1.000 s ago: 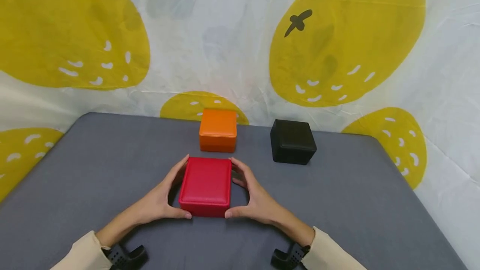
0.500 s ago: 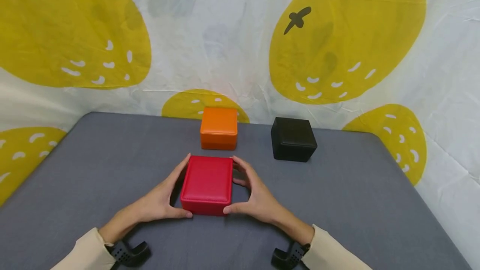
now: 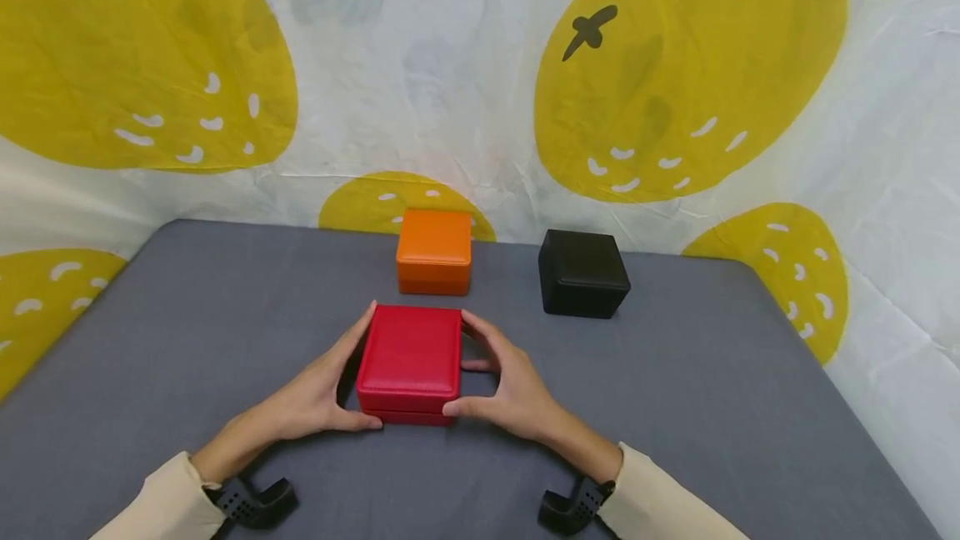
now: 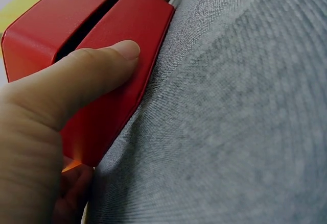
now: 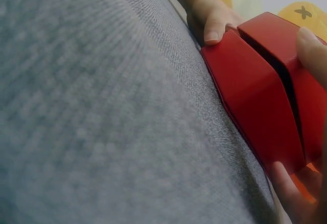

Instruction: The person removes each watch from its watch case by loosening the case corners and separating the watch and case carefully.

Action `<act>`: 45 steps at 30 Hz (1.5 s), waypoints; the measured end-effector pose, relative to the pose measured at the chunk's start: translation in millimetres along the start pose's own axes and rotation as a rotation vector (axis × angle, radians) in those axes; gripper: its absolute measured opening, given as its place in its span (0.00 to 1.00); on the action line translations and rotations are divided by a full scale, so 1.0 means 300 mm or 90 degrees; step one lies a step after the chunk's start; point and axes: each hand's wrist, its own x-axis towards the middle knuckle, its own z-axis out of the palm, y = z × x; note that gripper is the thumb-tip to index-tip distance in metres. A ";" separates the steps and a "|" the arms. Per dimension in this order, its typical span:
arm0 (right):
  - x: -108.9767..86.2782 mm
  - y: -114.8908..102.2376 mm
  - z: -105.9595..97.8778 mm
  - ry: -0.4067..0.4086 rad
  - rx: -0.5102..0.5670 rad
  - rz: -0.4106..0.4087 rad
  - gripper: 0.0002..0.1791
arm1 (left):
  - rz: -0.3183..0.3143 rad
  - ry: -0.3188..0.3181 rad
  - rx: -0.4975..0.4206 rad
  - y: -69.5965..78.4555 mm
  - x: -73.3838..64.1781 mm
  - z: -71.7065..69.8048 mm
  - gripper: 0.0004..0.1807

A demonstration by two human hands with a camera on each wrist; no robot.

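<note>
A red box (image 3: 412,348) with a smooth leather-like lid sits on the grey cloth, between my two hands. My left hand (image 3: 311,397) grips its left side, the thumb pressed on the front of the base (image 4: 127,22) in the left wrist view. From the right, my right hand (image 3: 521,397) holds the box with its thumb up at the lid (image 5: 276,35), as the right wrist view shows. A narrow dark gap runs between lid and base in both wrist views. What is inside the box is hidden.
Behind the red box stands an orange box (image 3: 433,252) with its lid down. A black box (image 3: 583,273) is further right, slightly turned. The grey table (image 3: 712,407) ends against a white curtain (image 3: 420,65) with yellow fruit prints.
My right thumb has moved up from the lower front of the red box to the lid's edge, and a seam now shows along the front. The left hand keeps its hold.
</note>
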 end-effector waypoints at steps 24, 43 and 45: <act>0.013 -0.016 0.004 0.036 0.003 0.010 0.45 | 0.009 -0.009 0.008 0.003 0.015 -0.010 0.71; 0.061 -0.100 -0.030 0.052 0.037 0.156 0.39 | 0.026 -0.017 -0.010 0.002 0.015 -0.014 0.68; 0.064 -0.105 -0.031 0.056 0.041 0.174 0.38 | 0.025 -0.016 -0.008 0.002 0.015 -0.013 0.68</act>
